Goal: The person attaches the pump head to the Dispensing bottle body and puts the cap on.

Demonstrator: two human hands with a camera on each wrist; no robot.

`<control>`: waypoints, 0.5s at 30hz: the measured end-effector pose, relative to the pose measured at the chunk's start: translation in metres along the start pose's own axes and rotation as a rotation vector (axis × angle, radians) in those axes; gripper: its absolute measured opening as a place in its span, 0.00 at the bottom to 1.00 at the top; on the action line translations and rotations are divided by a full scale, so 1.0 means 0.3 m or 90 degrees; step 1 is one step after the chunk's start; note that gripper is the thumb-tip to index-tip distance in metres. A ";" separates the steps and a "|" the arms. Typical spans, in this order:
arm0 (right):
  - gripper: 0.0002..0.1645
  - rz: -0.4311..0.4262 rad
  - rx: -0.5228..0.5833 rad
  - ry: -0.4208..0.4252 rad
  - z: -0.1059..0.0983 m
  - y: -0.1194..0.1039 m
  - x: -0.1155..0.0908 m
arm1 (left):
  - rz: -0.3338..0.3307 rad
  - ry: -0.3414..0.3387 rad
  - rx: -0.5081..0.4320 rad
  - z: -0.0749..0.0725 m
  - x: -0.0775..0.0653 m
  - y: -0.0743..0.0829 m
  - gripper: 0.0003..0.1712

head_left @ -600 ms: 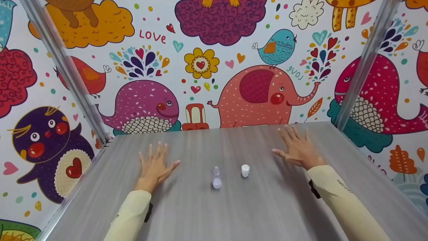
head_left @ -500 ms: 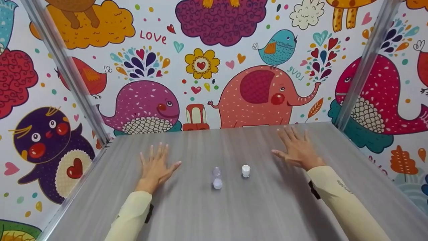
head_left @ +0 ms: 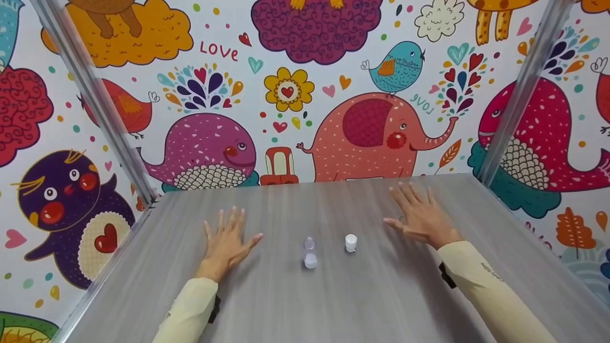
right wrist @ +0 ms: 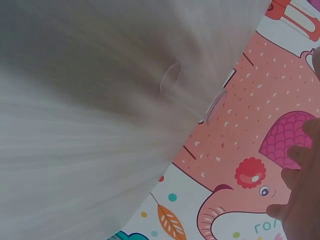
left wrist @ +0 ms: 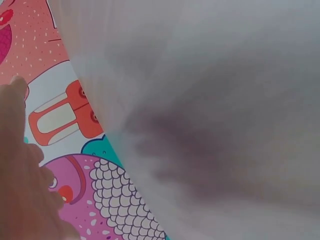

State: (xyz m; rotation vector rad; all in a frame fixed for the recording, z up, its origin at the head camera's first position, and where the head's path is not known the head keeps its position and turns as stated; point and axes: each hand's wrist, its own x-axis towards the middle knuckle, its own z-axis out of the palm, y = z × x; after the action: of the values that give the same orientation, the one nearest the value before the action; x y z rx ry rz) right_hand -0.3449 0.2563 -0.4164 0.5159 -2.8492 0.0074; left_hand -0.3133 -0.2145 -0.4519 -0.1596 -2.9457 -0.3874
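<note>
A small, pale purple thing (head_left: 310, 252) sits near the middle of the worktop (head_left: 286, 300). It is long and smooth; its narrow round end points to the back edge, its whitish round end to the front edge. Just beside it, toward the right edge, is a little white round tub (head_left: 350, 243). The left hand (head_left: 227, 247), toward the left edge, and the right hand (head_left: 421, 216), near the back right corner, have fingers spread wide and hold nothing. The wall (head_left: 286, 128) says "LOVE" in red.
</note>
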 end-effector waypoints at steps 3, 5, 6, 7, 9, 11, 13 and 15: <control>0.55 -0.004 0.008 0.000 0.008 -0.012 0.000 | 0.003 -0.009 0.003 0.009 -0.003 0.009 0.52; 0.55 -0.008 0.017 0.005 0.013 -0.021 0.001 | 0.004 -0.017 0.007 0.013 -0.004 0.014 0.52; 0.54 -0.010 0.024 0.008 0.015 -0.026 0.001 | 0.004 -0.023 0.010 0.015 -0.004 0.017 0.53; 0.54 -0.012 0.031 0.012 0.017 -0.030 0.001 | 0.005 -0.025 0.009 0.017 -0.004 0.018 0.53; 0.54 -0.017 0.044 0.016 0.020 -0.038 -0.001 | 0.009 -0.027 0.004 0.019 -0.005 0.021 0.54; 0.54 -0.021 0.053 0.014 0.023 -0.046 -0.004 | 0.011 -0.031 0.002 0.021 -0.008 0.022 0.55; 0.55 -0.029 0.053 0.009 0.026 -0.053 -0.007 | 0.012 -0.034 -0.004 0.023 -0.012 0.022 0.56; 0.55 -0.036 0.051 0.006 0.030 -0.062 -0.009 | 0.014 -0.037 -0.007 0.025 -0.017 0.024 0.56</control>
State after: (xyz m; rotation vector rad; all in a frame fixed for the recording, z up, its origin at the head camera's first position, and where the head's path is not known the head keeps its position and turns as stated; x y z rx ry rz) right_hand -0.3381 0.2395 -0.4265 0.6108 -2.8336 0.1150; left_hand -0.3084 -0.2061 -0.4581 -0.2080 -2.9970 -0.4034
